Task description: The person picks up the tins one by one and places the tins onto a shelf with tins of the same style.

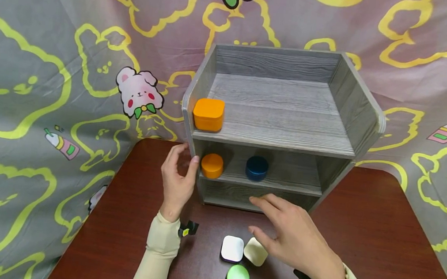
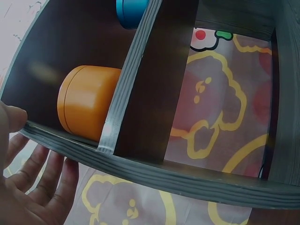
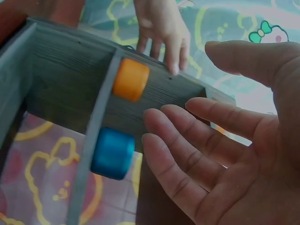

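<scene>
A grey wood-grain shelf (image 1: 273,113) stands on the table. My left hand (image 1: 178,180) holds its left side panel, with the thumb at the front edge and the fingers along the outside (image 2: 42,183). Just inside that panel, on the middle level, sits a round orange container (image 1: 212,166). A round blue container (image 1: 257,168) stands further right on the same level. My right hand (image 1: 295,234) hovers in front of the shelf, palm toward it in the right wrist view, fingers spread and holding nothing.
A squarish orange container (image 1: 208,115) sits at the top level's left front corner. On the dark red table (image 1: 382,242), a white square container (image 1: 232,248), a cream one (image 1: 255,251) and a round green one (image 1: 238,278) lie near my right hand. Patterned cloth (image 1: 51,98) hangs behind.
</scene>
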Demonstrator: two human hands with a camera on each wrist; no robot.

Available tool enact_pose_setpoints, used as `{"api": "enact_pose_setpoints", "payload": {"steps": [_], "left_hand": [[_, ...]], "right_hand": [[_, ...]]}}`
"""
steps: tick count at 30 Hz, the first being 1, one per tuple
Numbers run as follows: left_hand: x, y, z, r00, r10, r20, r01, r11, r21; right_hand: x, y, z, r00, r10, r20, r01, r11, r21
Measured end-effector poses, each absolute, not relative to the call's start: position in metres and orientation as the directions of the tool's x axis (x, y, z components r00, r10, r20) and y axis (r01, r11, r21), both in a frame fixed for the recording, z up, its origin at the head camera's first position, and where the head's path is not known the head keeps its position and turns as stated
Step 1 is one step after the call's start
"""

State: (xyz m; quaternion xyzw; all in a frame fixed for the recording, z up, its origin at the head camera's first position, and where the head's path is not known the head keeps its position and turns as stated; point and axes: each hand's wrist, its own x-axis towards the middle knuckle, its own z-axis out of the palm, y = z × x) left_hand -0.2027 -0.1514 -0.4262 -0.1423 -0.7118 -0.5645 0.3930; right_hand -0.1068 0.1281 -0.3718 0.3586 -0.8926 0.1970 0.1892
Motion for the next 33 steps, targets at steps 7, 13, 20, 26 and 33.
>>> {"api": "enact_pose_setpoints", "payload": {"steps": [7, 13, 20, 26, 33], "left_hand": [[-0.202, -0.151, -0.424, -0.655, -0.238, 0.717, 0.645, 0.320, 0.694], [-0.201, -0.150, -0.424, -0.664, -0.236, 0.709, 0.637, 0.316, 0.703], [-0.200, -0.151, -0.425, -0.670, -0.235, 0.704, 0.632, 0.316, 0.708], [-0.199, -0.151, -0.425, -0.669, -0.236, 0.705, 0.629, 0.325, 0.706], [-0.199, -0.152, -0.424, -0.673, -0.232, 0.703, 0.627, 0.326, 0.708]], "right_hand": [[-0.101, 0.132, -0.386, -0.698, -0.571, 0.433, -0.700, 0.673, -0.239], [-0.097, 0.135, -0.406, -0.654, -0.608, 0.450, -0.746, 0.619, -0.246], [-0.093, 0.127, -0.431, -0.655, -0.670, 0.349, -0.755, 0.590, -0.285], [-0.087, 0.123, -0.447, -0.669, -0.690, 0.276, -0.737, 0.569, -0.366], [-0.080, 0.115, -0.466, -0.664, -0.738, 0.118, -0.716, 0.583, -0.383]]}}
